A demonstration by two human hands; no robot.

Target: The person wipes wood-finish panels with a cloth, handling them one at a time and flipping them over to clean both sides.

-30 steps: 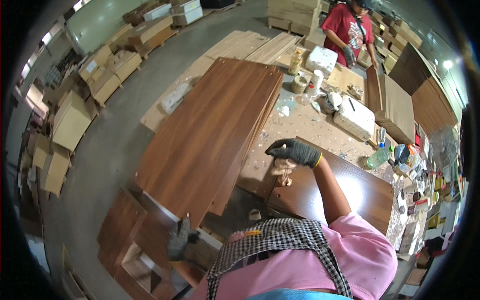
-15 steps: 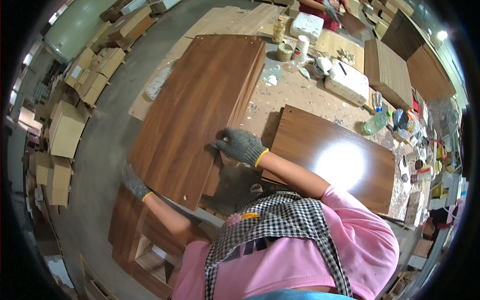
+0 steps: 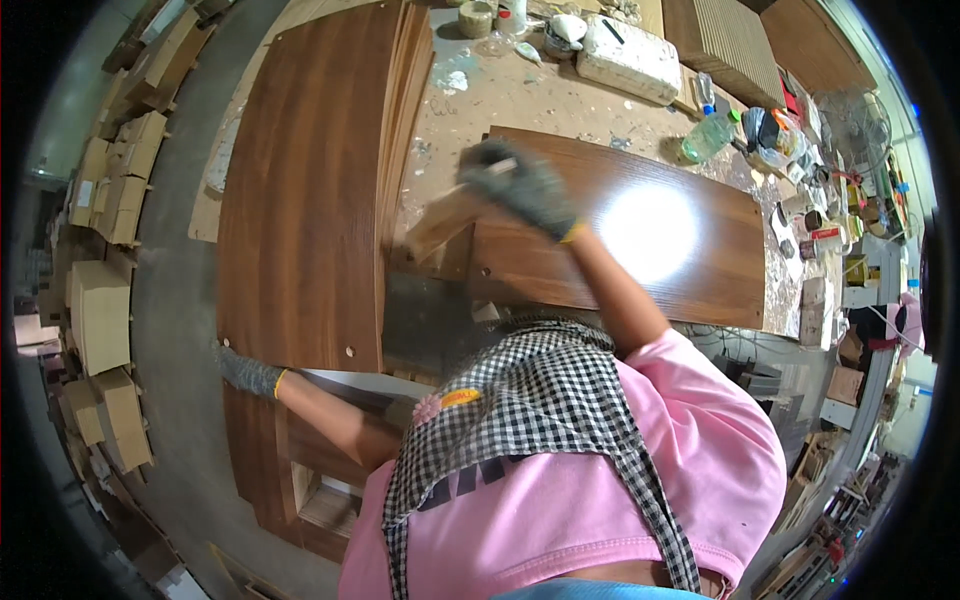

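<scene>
My left hand, in a grey knitted glove with a yellow cuff, is at the near left corner of the top brown wooden panel. Its fingers close on that corner; the thumb is hard to see. Below that panel lie several more in a stack. My right hand, gloved alike and smeared by motion, is raised over the left end of another brown panel. From its closed fingers a flat brown piece slants down to the left, too blurred to tell its kind.
A green-tinted plastic bottle, a white paint-spattered block and jars stand on the stained worktable. Brown panels with a cut-out are below my left arm. Cartons line the far left.
My right hand has left the stack's right edge, moving up and right with the flat brown piece. My left hand has slid down to the panel's corner. The view has shifted and turned.
</scene>
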